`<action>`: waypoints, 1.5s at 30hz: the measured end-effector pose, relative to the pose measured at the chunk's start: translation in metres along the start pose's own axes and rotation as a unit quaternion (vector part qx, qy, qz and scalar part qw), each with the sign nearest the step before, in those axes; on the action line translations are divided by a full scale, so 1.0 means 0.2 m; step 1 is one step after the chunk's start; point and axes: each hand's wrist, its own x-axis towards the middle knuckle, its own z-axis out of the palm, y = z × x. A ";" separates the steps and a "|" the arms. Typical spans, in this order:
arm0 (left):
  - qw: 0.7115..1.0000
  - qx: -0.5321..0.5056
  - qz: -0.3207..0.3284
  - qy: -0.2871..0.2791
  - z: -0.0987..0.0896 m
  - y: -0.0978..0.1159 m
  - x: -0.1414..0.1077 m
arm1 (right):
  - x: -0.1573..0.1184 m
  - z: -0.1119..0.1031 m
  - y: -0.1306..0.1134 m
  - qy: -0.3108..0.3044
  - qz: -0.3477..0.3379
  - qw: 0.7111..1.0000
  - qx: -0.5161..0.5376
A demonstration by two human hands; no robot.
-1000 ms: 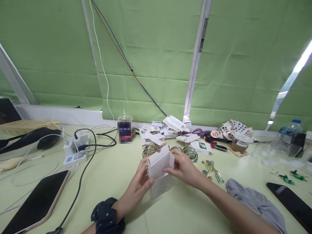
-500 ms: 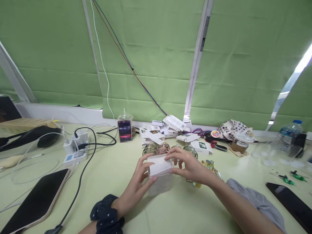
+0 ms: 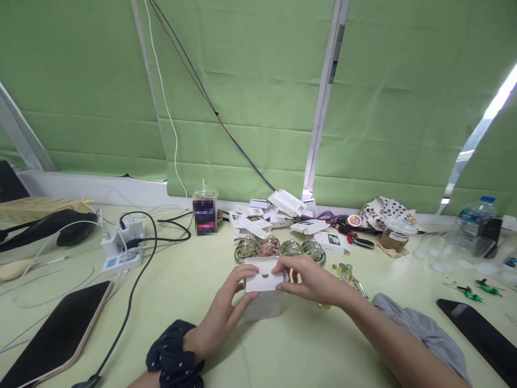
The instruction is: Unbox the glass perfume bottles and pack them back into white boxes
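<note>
A white box (image 3: 263, 305) stands upright on the pale table, its top flap folded down over the opening and a small notch showing at the flap's edge. My left hand (image 3: 231, 302) grips the box's left side, thumb at the front and fingers on the top. On the right side, my right hand (image 3: 304, 279) pinches the flap's right edge and corner. Right behind the box sit several ribbed glass jars, among them a pink one (image 3: 269, 246) and a green one (image 3: 291, 247).
Opened white cartons (image 3: 286, 203) lie piled at the back. A covered cup (image 3: 205, 218) and a power strip (image 3: 117, 260) stand left. Small glass pieces (image 3: 346, 271), a grey cloth (image 3: 420, 328) and a dark phone (image 3: 480, 334) lie right; a tablet (image 3: 60, 328) lies left.
The box's top flap has come down flatter. My right hand has moved slightly down and left, uncovering more of the glass jars behind. The view has shifted slightly.
</note>
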 end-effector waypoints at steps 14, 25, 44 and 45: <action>0.995 0.049 0.084 0.015 -0.02 -0.03 0.03 | 0.02 -0.01 -0.01 -0.053 -0.036 0.998 0.014; 0.991 0.092 0.096 0.033 -0.02 -0.04 0.03 | -0.05 -0.11 0.09 0.061 0.032 0.986 0.149; 0.949 0.259 0.109 0.140 -0.20 -0.01 0.05 | -0.22 -0.10 0.39 0.155 0.161 0.968 0.118; 0.944 0.273 0.113 0.150 -0.22 -0.01 0.05 | -0.23 -0.11 0.39 0.151 0.160 0.969 0.116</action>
